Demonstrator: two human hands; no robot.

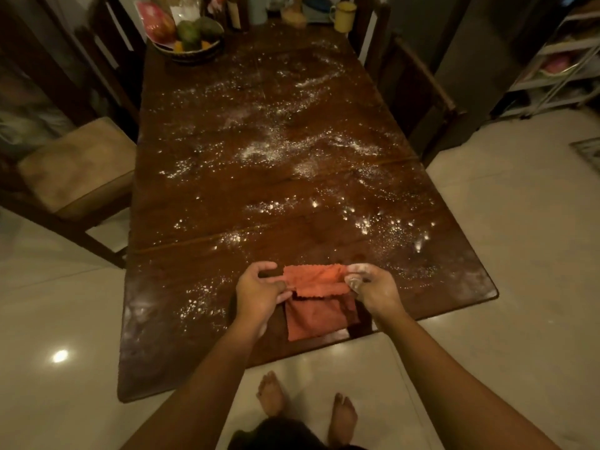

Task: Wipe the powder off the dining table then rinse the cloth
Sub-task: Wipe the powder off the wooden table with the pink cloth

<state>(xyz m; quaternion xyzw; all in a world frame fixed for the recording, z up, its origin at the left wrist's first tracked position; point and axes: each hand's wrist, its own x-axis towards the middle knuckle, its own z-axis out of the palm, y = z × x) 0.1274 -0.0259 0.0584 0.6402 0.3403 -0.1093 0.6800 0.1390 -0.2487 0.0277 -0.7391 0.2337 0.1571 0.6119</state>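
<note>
An orange cloth [316, 287] hangs folded between my two hands, just above the near end of the dark wooden dining table [201, 190]. My left hand [259, 292] pinches its left edge and my right hand [373, 289], dusted white, pinches its right edge. The cloth's lower half droops toward the table's near edge. White powder [279, 147] lies scattered in streaks and specks over most of the tabletop, thickest in the middle and at the near right.
A fruit bowl [190, 39], bottles and a yellow mug [344, 15] stand at the table's far end. A cushioned chair [76, 164] stands at the left, another chair [418, 89] at the right. A white rack [561, 66] is far right. My bare feet are on the pale tiled floor.
</note>
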